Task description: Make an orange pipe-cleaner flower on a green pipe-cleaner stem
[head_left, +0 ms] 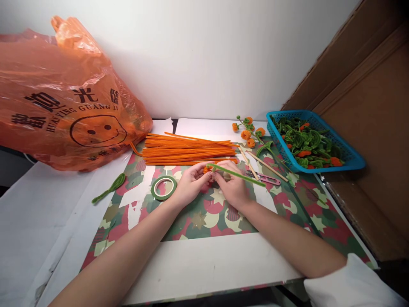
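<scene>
Over the middle of the patterned mat, my left hand (191, 184) pinches a small orange pipe-cleaner piece (207, 169). A green pipe cleaner (239, 174) meets that piece at its left end and slants to the right across my right hand (232, 187). The fingers of my right hand are closed at the join, touching the green stem. Fingertips partly hide the orange piece, so its full shape does not show. Beside my left hand lies a roll of green tape (164, 188). Behind both hands is a bundle of long orange pipe cleaners (188, 149).
An orange plastic bag (73, 98) bulges at the left, near a green looped leaf (110, 187). To the right are wooden sticks (268, 166), pink-handled snips (270, 179), orange-flowered stems (249, 133) and a blue basket (354, 161) of green and orange pieces. Cardboard (364, 106) stands behind the basket.
</scene>
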The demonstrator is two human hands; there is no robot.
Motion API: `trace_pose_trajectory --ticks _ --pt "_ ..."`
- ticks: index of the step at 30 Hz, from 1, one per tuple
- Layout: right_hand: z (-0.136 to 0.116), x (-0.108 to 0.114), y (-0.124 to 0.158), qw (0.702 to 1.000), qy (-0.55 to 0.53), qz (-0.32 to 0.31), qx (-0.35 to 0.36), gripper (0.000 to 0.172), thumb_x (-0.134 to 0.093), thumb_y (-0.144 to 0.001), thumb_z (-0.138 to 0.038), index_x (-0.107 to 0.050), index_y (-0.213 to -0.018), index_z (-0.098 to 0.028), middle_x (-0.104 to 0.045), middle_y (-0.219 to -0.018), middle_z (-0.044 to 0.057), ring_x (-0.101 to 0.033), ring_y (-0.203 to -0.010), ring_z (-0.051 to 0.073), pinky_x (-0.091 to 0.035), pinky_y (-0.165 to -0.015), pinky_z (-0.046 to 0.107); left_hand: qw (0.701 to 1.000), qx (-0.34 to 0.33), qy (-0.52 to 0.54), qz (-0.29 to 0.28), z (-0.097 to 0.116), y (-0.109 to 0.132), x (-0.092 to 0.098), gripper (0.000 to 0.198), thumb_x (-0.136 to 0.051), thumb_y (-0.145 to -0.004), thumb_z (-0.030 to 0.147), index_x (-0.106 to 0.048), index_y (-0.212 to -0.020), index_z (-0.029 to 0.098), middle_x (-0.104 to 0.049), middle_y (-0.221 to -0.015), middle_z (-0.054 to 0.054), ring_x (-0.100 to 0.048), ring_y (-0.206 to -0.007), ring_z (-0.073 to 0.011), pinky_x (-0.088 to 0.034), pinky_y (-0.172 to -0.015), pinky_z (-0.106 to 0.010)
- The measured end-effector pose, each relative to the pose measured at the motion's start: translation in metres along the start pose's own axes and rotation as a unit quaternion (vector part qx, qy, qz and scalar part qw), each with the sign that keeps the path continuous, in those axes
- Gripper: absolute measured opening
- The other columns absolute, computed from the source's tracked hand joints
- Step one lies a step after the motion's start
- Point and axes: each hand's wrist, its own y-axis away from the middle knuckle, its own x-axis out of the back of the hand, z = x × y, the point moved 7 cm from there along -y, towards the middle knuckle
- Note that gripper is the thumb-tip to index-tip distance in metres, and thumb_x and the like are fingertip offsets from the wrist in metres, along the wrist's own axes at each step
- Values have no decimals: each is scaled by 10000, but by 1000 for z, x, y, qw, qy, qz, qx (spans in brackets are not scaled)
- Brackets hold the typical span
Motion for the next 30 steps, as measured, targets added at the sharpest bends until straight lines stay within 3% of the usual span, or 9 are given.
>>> trace_pose_trajectory --ticks 9,15,21,23,26,30 --pt "6 0 -2 999 -27 -7 -19 47 -625 -825 -203 -637 -781 -211 -632 -847 30 -589 -863 182 -461 -798 343 997 22 12 -71 -2 0 -7 369 -692 -736 379 -651 -1017 144 -513 -644 25 -448 -546 -72 -386 -489 -178" --pt "3 -2 -2 999 -42 -31 -11 23 -605 -831 -222 -628 -835 -220 -625 -886 35 -587 -900 191 -465 -839 362 997 25 55 -46 -7 -3 -4 334 -546 -808 408 -617 -994 139 -471 -587 35 -405 -492 -78 -334 -470 -200" --pt "1 0 1 999 -29 -32 -29 368 -612 -810 -228 -530 -1168 -249 -594 -1006 35 -549 -913 180 -455 -826 339 999 13 -24 -37 -2 0 -3 291 -449 -856 433 -529 -767 168 -441 -560 36 -369 -487 -87 -302 -465 -214" --pt "-3 -2 1 998 -32 -59 -11 290 -576 -823 -212 -568 -1111 -248 -579 -1012 37 -540 -947 186 -446 -847 344 997 -8 -56 -45 1 2 -5 298 -460 -852 428 -485 -701 173 -407 -556 41 -349 -490 -85 -288 -462 -215" --pt "-5 -3 0 996 -53 -69 5 72 -544 -829 -198 -604 -866 -216 -551 -943 38 -539 -941 191 -438 -851 349 993 -35 -83 -74 4 3 -10 305 -468 -847 399 -450 -643 173 -388 -566 36 -338 -507 -83 -277 -465 -213" --pt "5 2 0 996 -84 -21 -28 114 -516 -871 -250 -552 -772 -207 -540 -856 29 -540 -854 176 -445 -790 327 995 -23 -58 -74 4 2 -11 280 -408 -855 365 -483 -672 167 -405 -551 34 -338 -488 -84 -270 -461 -215"
